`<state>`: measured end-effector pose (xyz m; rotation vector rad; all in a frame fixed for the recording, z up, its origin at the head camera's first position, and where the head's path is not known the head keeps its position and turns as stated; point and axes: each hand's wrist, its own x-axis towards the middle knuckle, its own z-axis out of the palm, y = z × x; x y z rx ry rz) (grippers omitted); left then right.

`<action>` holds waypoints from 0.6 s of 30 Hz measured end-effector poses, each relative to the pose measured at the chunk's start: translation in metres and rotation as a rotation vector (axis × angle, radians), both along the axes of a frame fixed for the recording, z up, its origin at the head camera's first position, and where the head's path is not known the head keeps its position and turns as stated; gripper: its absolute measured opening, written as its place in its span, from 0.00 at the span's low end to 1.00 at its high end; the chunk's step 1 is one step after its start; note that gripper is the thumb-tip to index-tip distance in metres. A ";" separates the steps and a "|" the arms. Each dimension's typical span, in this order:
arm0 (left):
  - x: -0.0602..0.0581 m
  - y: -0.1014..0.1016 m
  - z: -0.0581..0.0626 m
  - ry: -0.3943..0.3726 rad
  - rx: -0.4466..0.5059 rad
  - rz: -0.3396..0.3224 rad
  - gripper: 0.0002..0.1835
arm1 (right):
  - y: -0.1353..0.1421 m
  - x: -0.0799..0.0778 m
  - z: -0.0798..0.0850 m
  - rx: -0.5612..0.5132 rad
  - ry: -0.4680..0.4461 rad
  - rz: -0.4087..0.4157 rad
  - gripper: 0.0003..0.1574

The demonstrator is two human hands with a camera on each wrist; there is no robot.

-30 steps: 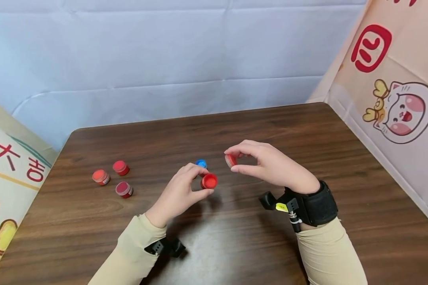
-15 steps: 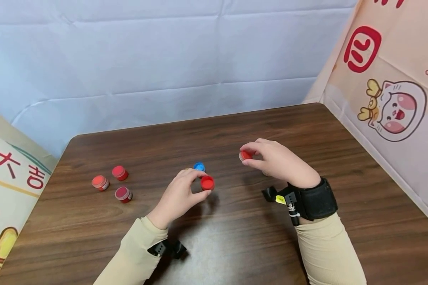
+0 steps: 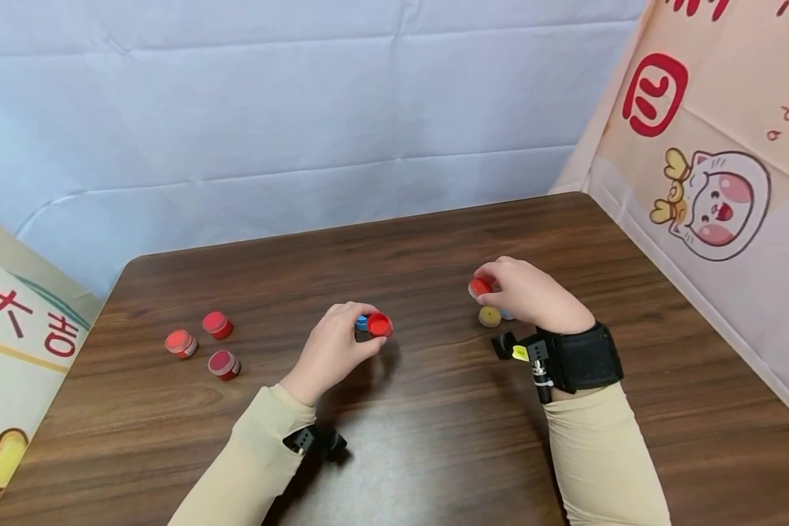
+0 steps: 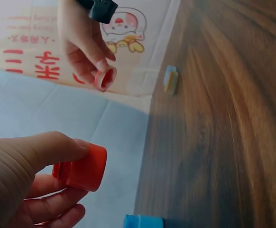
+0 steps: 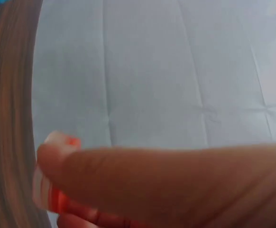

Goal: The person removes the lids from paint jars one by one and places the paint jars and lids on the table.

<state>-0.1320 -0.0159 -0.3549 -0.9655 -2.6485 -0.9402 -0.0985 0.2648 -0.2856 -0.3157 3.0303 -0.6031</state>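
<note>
My left hand (image 3: 332, 345) pinches a small red paint pot (image 3: 379, 325) between thumb and fingers, its uncovered mouth facing up toward the head camera. In the left wrist view the red pot (image 4: 88, 168) is held above the table. My right hand (image 3: 535, 292) holds a red lid (image 3: 481, 287) with a clear rim by its edge, off to the right. Below that hand, a yellow lid (image 3: 489, 316) lies on the table beside a light blue lid (image 3: 507, 315), partly hidden by the hand. A blue pot (image 3: 362, 323) stands behind my left fingers, partly covered by them.
Three lidded pots stand at the table's left: an orange-red pot (image 3: 180, 342), a red pot (image 3: 218, 325) and a dark red pot (image 3: 224, 364). The wooden table (image 3: 434, 424) ends at a white cloth backdrop (image 3: 269, 109). A printed cloth (image 3: 717, 146) hangs at the right.
My right hand has moved right with the red lid, away from the pot, and the yellow lid now shows beneath it. My left hand keeps hold of the red pot, little moved.
</note>
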 end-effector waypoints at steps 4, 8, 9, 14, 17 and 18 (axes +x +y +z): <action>-0.009 0.005 -0.003 0.035 -0.026 0.039 0.17 | 0.005 -0.005 -0.004 -0.003 -0.027 -0.005 0.10; -0.020 0.011 -0.011 0.077 -0.065 0.077 0.18 | 0.010 -0.008 -0.010 -0.014 -0.061 -0.015 0.09; -0.022 0.013 -0.013 0.084 -0.077 0.086 0.18 | 0.012 -0.009 -0.011 -0.015 -0.068 -0.021 0.10; -0.029 0.018 -0.021 0.107 -0.128 0.116 0.18 | 0.018 -0.012 -0.017 -0.022 -0.086 -0.039 0.11; -0.032 0.021 -0.023 0.110 -0.138 0.118 0.18 | 0.022 -0.014 -0.020 -0.018 -0.095 -0.052 0.09; -0.032 0.022 -0.023 0.109 -0.141 0.117 0.18 | 0.024 -0.014 -0.020 -0.014 -0.097 -0.058 0.09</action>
